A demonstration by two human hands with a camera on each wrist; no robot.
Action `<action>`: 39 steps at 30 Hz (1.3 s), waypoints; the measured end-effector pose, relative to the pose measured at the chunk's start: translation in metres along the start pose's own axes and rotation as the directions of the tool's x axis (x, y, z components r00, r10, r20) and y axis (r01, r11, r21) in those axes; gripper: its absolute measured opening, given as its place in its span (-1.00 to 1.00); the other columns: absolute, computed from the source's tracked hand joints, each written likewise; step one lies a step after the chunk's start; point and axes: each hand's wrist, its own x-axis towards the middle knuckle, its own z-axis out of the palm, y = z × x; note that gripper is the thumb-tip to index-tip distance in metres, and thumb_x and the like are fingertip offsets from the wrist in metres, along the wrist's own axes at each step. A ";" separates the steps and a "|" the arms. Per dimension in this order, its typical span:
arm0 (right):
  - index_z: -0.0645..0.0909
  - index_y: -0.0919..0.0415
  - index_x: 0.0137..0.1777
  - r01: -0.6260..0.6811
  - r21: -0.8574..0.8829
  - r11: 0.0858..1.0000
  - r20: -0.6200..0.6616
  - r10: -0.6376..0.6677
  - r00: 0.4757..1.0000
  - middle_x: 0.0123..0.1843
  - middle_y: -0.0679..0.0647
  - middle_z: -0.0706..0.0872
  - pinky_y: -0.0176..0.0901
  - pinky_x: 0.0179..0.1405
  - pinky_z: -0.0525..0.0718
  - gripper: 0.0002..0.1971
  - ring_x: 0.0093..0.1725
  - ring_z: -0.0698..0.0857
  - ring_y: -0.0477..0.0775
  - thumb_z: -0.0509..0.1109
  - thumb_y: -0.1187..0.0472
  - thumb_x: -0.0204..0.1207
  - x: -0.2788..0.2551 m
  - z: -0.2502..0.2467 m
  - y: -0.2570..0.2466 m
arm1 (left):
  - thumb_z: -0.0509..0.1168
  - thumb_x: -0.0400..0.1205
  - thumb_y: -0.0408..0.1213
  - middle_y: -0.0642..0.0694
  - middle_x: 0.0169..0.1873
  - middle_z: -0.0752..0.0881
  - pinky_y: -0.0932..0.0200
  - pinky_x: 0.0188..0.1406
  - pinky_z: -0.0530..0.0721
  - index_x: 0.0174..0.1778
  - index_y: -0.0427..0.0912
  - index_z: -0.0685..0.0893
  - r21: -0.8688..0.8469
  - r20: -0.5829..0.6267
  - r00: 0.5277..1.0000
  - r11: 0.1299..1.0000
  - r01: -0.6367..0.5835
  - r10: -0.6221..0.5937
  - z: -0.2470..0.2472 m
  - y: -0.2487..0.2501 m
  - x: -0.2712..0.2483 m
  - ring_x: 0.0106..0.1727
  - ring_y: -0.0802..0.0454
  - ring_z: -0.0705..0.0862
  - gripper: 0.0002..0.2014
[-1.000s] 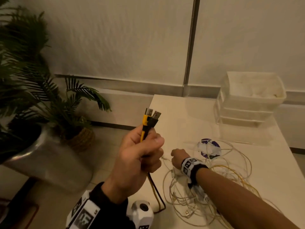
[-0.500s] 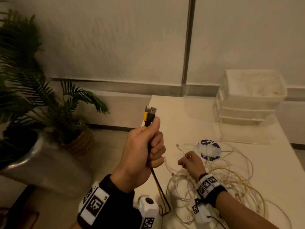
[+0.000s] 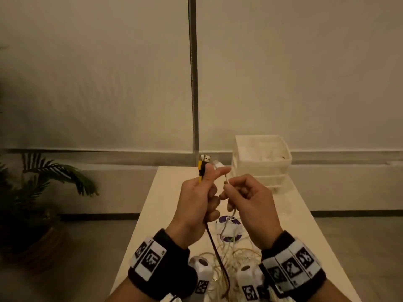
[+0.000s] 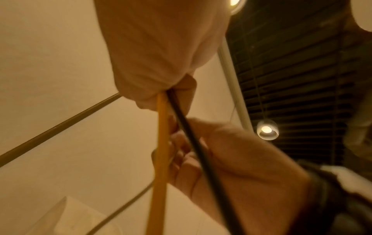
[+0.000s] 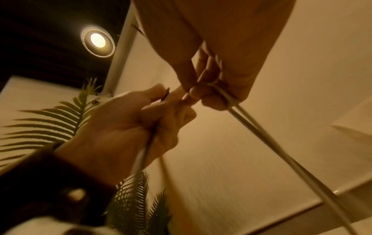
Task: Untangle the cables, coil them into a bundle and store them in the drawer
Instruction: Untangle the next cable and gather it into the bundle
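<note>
Whereas a second before my right hand (image 3: 250, 205) worked the table tangle (image 3: 235, 256), it had risen, pinching a white cable end (image 3: 218, 165) beside the yellow and black plugs (image 3: 204, 162) gripped in my left hand (image 3: 196, 203); gathering advanced.

Yellow cable (image 3: 199, 173) and black cable (image 3: 214, 249) upright, USB plugs (image 3: 205, 158) topmost, held above table. White cable (image 3: 218, 165) raised beside them. Remaining tangled cables (image 3: 235, 256) lie below; white drawer unit (image 3: 261, 158) behind.

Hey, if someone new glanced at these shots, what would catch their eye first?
Two raised hands mid-frame: the left hand grips a yellow cable and a black cable, plugs up, while the right hand pinches a white cable beside them. Below, a tangle of cables lies on the white table; a white drawer unit stands at its far end.
</note>
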 end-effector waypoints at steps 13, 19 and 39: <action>0.76 0.21 -0.18 0.085 0.095 0.992 -0.160 -0.069 0.985 -0.33 0.10 0.77 -0.12 -0.33 0.69 -0.87 -0.36 0.69 0.01 0.47 0.45 0.45 -0.029 -0.008 -0.016 | 0.41 0.49 0.05 -0.41 -0.29 0.66 0.20 -0.53 0.41 0.02 -0.27 0.76 0.049 -0.016 0.995 0.994 -0.096 0.097 0.037 -0.020 -0.014 -0.36 -0.18 0.58 -0.57; 0.82 0.15 -0.06 0.132 0.000 0.991 -0.061 -0.131 0.989 -0.04 -0.04 0.83 0.17 -0.05 0.79 -0.80 -0.05 0.81 0.04 0.48 0.44 0.45 -0.033 -0.018 -0.012 | 0.18 0.71 -0.04 -0.22 -0.40 0.76 0.27 -0.54 0.58 -0.10 -0.40 0.75 0.065 -0.041 0.991 0.990 -0.125 0.128 0.044 -0.024 -0.015 -0.40 -0.03 0.75 -0.55; 0.46 0.15 -0.40 -0.121 -0.229 0.966 0.351 0.198 0.915 -0.45 0.03 0.37 -0.15 -0.45 0.27 -0.63 -0.46 0.29 -0.06 0.25 0.14 0.68 0.019 -0.076 0.042 | 0.34 0.55 0.18 0.17 -0.33 0.73 0.22 -0.43 0.60 0.02 0.07 0.72 0.766 0.221 0.966 0.589 -0.257 0.133 0.004 0.000 -0.012 -0.44 0.21 0.57 -0.70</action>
